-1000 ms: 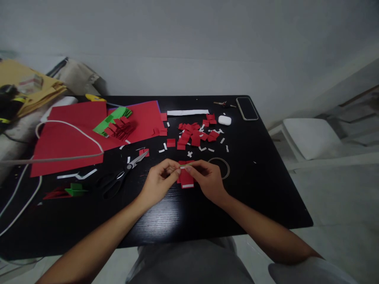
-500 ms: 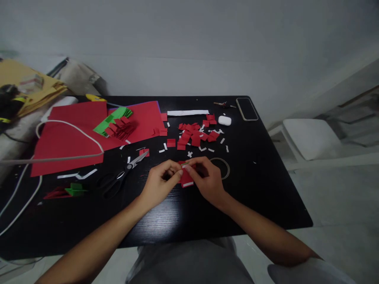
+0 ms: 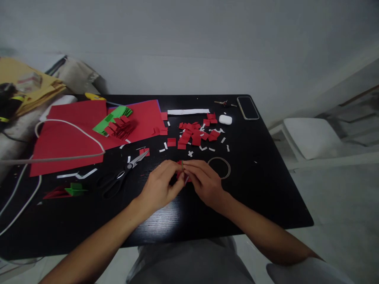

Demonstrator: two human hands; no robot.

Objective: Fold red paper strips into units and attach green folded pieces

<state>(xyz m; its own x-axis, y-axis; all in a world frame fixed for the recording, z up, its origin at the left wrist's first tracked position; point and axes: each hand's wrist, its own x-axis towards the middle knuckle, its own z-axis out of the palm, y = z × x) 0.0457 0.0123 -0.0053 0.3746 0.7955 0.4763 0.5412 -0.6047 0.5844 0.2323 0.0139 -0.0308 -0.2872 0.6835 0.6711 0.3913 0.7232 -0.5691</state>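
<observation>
My left hand (image 3: 160,183) and my right hand (image 3: 207,184) meet over the table's front middle, fingertips pinched together. Between them is a folded red paper piece (image 3: 188,180) with a thin green edge at its top; the fingers hide most of it. Just right of my right hand lies a thin ring (image 3: 229,169), perhaps a tape roll. Black-handled scissors (image 3: 129,166) rest to the left of my left hand, blades partly over a small red paper. Beyond my hands is a pile of small folded red papers (image 3: 196,139) with white strip scraps among them.
Large red sheets (image 3: 71,138) carry a green folded paper stack (image 3: 111,120) and folded red strips. A white cable (image 3: 89,134) crosses the left side. At the back right lie a phone (image 3: 248,108), a white case (image 3: 225,119) and keys (image 3: 225,103). A white stool (image 3: 310,136) stands right.
My fingers have closed in around the red paper piece, which is now more covered and turned. The white strips on it are mostly hidden. The other things lie as before.
</observation>
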